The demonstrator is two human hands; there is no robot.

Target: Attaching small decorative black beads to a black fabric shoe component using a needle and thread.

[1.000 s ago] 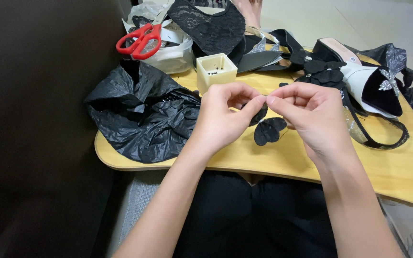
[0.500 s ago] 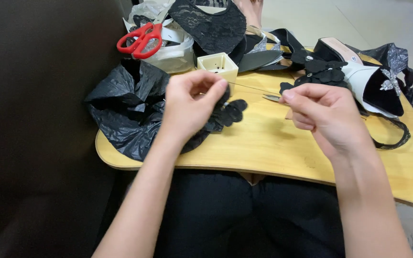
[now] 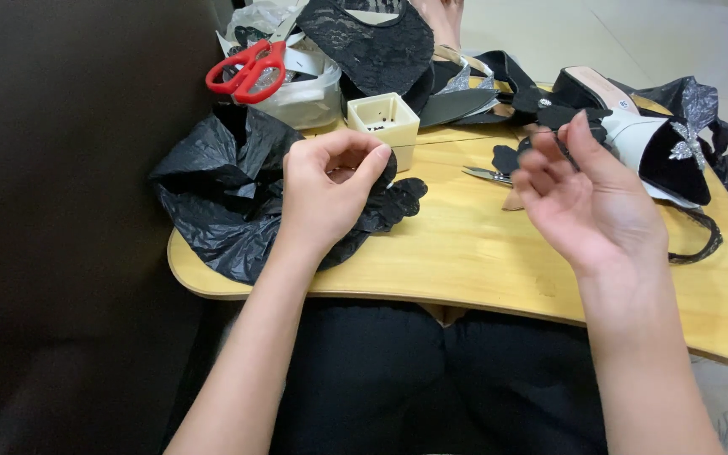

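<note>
— Change since a second ago?

— Hands together then, over the middle of the board. Drawn apart half a second ago, with a fine thread stretched between them. Now wider apart; no thread to be made out.

— Left hand [image 3: 330, 190]?

— Curled nearly closed, thumb and forefinger tip to tip. Appears to grip the black fabric piece [image 3: 396, 200] from above, though the contact itself is hidden by the knuckles.

— Right hand [image 3: 587, 198]?

— Opened out, palm turned up, fingers loosely spread. Nothing seen in it. Judged: pull of the thread finished and let go, or too thin to show; cannot tell which.

— Position of the fabric piece?

— Just beyond and below the left fingertips, lobed edge sticking out toward the right hand, resting on the wooden lap board [image 3: 482, 253]. Well apart from the right hand.

— Around the left hand?

— Crumpled black plastic bag [image 3: 212, 202] against its outer side and under the wrist. Cream square box [image 3: 385, 122] just past the fingertips. Red scissors [image 3: 246, 67] further off, on a pale heap.

— Around the right hand?

— Small metal snips [image 3: 486, 174] flat on the board, between the two hands, near the right fingertips. Black-and-white shoe [image 3: 667, 152] with a silver bow just behind the hand.
</note>
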